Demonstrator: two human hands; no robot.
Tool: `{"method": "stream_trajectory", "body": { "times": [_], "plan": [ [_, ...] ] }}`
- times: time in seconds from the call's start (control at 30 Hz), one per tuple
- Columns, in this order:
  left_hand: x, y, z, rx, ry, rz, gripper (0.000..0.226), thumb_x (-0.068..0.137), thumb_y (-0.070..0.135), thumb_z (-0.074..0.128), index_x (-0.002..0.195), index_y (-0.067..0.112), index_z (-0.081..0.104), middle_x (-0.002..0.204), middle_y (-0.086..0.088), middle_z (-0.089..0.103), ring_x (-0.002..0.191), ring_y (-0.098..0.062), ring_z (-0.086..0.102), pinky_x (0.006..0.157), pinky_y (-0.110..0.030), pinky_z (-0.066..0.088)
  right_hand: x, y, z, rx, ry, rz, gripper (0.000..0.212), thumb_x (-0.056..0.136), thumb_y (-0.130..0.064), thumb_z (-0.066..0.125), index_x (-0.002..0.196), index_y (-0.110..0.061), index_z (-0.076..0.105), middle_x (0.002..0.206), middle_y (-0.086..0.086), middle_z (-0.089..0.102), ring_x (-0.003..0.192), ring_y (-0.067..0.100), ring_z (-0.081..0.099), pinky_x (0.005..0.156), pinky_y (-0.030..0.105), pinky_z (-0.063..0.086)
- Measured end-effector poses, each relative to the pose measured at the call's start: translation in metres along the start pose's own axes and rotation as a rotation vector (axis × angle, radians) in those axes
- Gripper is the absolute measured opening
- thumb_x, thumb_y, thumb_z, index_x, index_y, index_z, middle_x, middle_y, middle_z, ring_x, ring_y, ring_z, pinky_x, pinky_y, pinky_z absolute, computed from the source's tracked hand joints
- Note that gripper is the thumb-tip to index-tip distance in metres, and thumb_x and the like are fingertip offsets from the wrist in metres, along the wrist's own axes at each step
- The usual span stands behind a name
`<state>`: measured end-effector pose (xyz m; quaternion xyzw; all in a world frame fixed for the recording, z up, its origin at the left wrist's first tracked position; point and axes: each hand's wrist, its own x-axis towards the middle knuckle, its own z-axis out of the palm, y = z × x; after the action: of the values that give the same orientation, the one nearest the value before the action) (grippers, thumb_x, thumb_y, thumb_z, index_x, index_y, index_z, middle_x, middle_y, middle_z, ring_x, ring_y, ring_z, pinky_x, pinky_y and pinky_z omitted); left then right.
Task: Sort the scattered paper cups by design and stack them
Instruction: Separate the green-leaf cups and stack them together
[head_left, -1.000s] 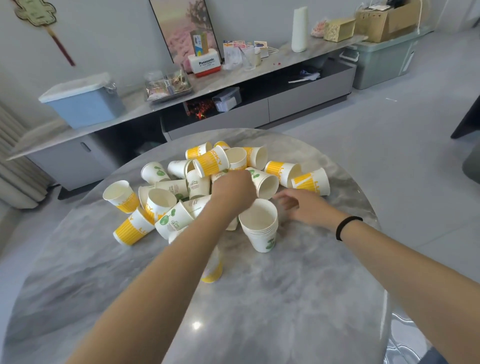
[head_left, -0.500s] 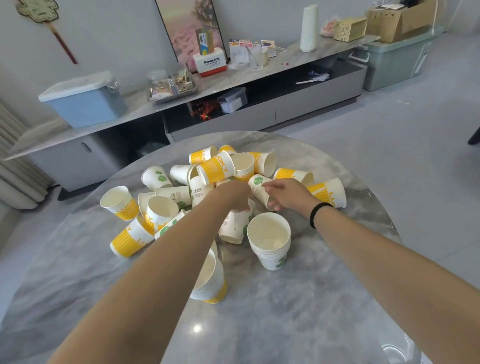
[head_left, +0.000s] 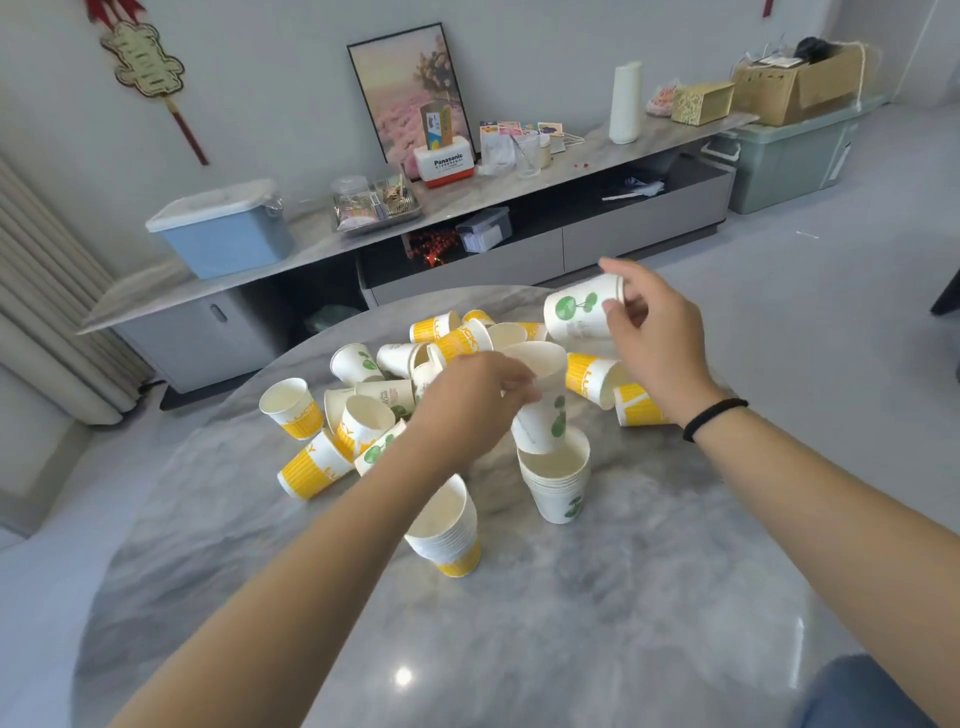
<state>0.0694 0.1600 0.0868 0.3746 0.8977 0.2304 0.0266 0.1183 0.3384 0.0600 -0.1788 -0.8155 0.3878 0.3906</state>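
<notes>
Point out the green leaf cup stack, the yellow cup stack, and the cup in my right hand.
green leaf cup stack (head_left: 558, 491): head view, on its outer wall.
yellow cup stack (head_left: 457, 564): head view, on the yellow band.
cup in the right hand (head_left: 576, 312): head view, on its printed side.

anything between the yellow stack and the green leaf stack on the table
No. In the head view, only bare marble table separates the yellow stack from the green leaf stack.

a round grey marble table (head_left: 571, 623) bears scattered paper cups (head_left: 311, 470) and two upright stacks (head_left: 558, 480).
</notes>
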Motion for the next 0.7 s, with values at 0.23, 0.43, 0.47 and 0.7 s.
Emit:
{"method": "stream_trajectory", "body": {
  "times": [0.23, 0.43, 0.47, 0.7],
  "plan": [
    [-0.016, 0.004, 0.023, 0.048, -0.087, 0.081, 0.023, 0.093, 0.024, 0.054, 0.105, 0.015, 0.072, 0.101, -0.008, 0.067, 0.097, -0.026, 0.059, 0.082, -0.036, 0.048, -0.025, -0.032, -0.024, -0.105, -0.042, -0.208, 0.037, 0.089, -0.006, 0.053, 0.124, -0.015, 0.057, 0.093, 0.012, 0.067, 0.092, 0.028, 0.060, 0.078, 0.020, 0.039],
    [-0.018, -0.005, 0.041, 0.075, -0.227, -0.005, 0.024, 0.092, 0.025, 0.056, 0.110, 0.019, 0.071, 0.108, -0.008, 0.070, 0.102, -0.027, 0.060, 0.083, -0.032, 0.048, -0.042, -0.028, -0.016, -0.135, -0.110, -0.233, 0.035, 0.088, -0.005, 0.054, 0.120, -0.016, 0.062, 0.083, -0.002, 0.052, 0.091, 0.026, 0.056, 0.077, 0.018, 0.032],
    [-0.019, -0.008, 0.045, 0.056, -0.252, -0.023, 0.024, 0.092, 0.024, 0.056, 0.110, 0.020, 0.071, 0.109, -0.008, 0.070, 0.103, -0.028, 0.060, 0.086, -0.035, 0.050, -0.045, -0.026, -0.013, -0.147, -0.146, -0.223, 0.036, 0.088, -0.005, 0.054, 0.121, -0.017, 0.061, 0.085, -0.001, 0.053, 0.094, 0.025, 0.055, 0.080, 0.019, 0.032],
    [-0.029, -0.022, 0.060, -0.105, -0.185, -0.050, 0.026, 0.089, 0.021, 0.061, 0.113, 0.016, 0.070, 0.114, -0.001, 0.068, 0.099, -0.018, 0.060, 0.083, -0.023, 0.042, -0.052, -0.017, -0.004, -0.127, -0.269, -0.206, 0.023, 0.087, -0.007, 0.059, 0.109, -0.013, 0.064, 0.090, 0.007, 0.064, 0.095, 0.027, 0.057, 0.082, 0.027, 0.042]
  ]
}}
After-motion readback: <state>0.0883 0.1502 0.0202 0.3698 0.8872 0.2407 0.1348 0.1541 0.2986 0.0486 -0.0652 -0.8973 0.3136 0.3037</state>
